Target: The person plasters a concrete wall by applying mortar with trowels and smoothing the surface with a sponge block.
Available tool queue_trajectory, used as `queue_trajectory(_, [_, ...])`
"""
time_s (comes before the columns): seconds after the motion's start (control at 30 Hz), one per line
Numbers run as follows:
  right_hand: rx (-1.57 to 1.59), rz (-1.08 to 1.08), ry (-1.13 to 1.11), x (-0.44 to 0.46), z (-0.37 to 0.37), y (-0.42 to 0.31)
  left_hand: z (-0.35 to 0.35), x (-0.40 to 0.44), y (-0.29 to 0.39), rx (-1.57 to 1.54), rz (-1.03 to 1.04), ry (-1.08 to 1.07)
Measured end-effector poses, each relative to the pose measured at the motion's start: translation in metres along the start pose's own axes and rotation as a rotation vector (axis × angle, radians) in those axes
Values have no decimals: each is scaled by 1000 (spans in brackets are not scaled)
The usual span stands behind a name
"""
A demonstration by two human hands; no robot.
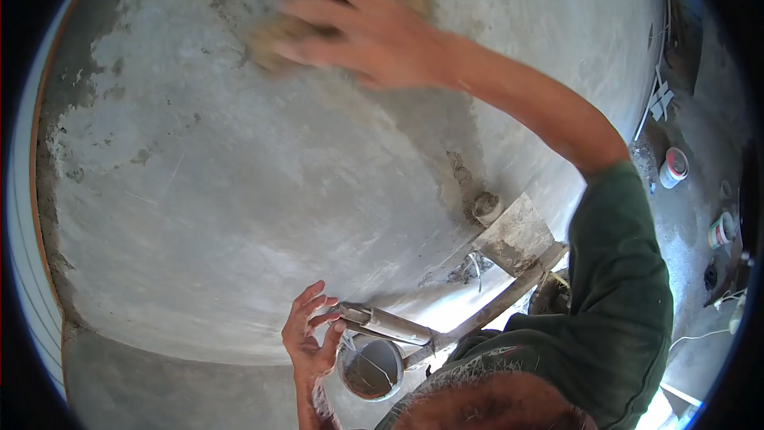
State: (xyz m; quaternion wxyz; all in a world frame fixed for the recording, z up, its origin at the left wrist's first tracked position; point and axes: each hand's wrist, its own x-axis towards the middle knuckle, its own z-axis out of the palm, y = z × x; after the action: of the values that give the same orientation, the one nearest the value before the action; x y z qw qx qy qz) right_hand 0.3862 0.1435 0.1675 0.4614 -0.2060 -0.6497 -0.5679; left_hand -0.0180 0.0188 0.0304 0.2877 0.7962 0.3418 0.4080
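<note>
My right hand (382,36), smeared by motion, is closed on a yellowish-brown sponge (274,41) at the grey plastered wall (239,191). The sponge shows on both sides of the hand, against a darker, damp-looking patch. My left hand (309,338) is low down, its fingers apart and loosely curled. Its fingertips lie beside the end of a pole (398,326); whether they touch it I cannot tell. Just below the pole is a round bucket (342,366) with greyish contents.
A short pipe stub (487,209) juts from the wall, near a stained square board (517,235). A long beam (497,302) runs below them. At the right, paint buckets (674,167) stand on the floor. Pale slatted panelling (33,302) borders the left.
</note>
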Motion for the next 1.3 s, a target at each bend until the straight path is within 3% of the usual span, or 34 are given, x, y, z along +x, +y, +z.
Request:
queue_trajectory(0.07, [13,-39,-27,-66,-20,4,-11,-14,-5,-5,-29,51])
queue_trajectory(0.13, [-92,235,-46,-89,-44,31,-21,-28,-6,47,-84,128])
queue_trajectory(0.17, [-89,237,-49,-88,-39,41,-19,-27,-4,46,-89,126])
queue_trajectory(0.23, [-1,804,60,-78,-24,49,-13,-21,5,43,-63,102])
queue_trajectory(0.27, [-162,622,97,-56,-26,24,-10,-16,5,63,-37,66])
queue_trajectory(0.3, [-172,620,100,-55,-30,-4,-7,-14,4,62,-28,61])
queue_trajectory(0.37, [-30,406,75,-72,-23,-51,-5,-13,2,40,-45,63])
queue_trajectory(0.5, [-113,513,105,-107,-33,-6,-10,-25,3,56,-101,117])
queue_trajectory(0.57, [-241,659,262,-77,-25,25,-2,-16,8,73,-56,54])
queue_trajectory(0.73, [-51,428,17,-82,-27,-64,4,-7,2,45,-44,32])
queue_trajectory(0.8, [746,1250,83,-102,-37,-42,1,-6,-1,47,-18,72])
queue_trajectory(0.83, [748,1248,82,-100,-33,-20,1,-8,0,40,-22,64])
queue_trajectory(0.9, [-213,681,263,-87,-28,21,1,-10,4,41,-49,39])
queue_trajectory(0.97, [-238,638,221,-69,-23,-8,10,2,4,38,5,-10])
queue_trajectory(1.03, [-18,475,71,-74,-18,-67,12,4,10,40,4,-24])
queue_trajectory(1.13, [84,543,14,-126,-36,-51,6,-5,8,52,-11,51])
queue_trajectory(1.2, [-257,651,219,-128,-34,6,-5,-20,3,68,-92,81])
queue_trajectory(1.3, [-284,703,299,-73,-30,24,4,-10,18,87,-112,57])
